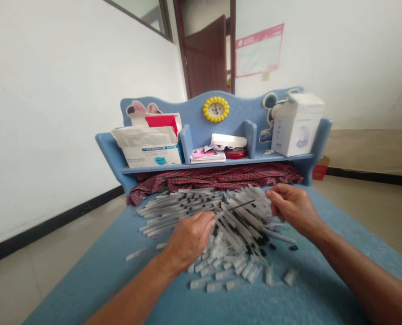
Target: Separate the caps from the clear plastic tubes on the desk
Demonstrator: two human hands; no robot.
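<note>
On the blue desk lies a wide pile of translucent pen barrels (169, 208), many with black ends. My left hand (191, 235) is closed at the pile's near side, its fingers on a thin pen refill (242, 206) that points right, with a dark far part. My right hand (294, 208) hovers at the pile's right edge, thumb and fingers pinched together; whatever is between them cannot be made out. In front of the pile, several clear pen caps (215, 286) lie loosely. Small black plugs (293, 248) rest below my right hand.
Behind the pile, a checked cloth (221, 177) is bunched under a blue shelf (187, 167). The shelf bears a mask box (147, 151), papers (208, 158), a red round tin (235, 154) and a white carton (296, 128). The blue desk top (119, 289) reaches toward me.
</note>
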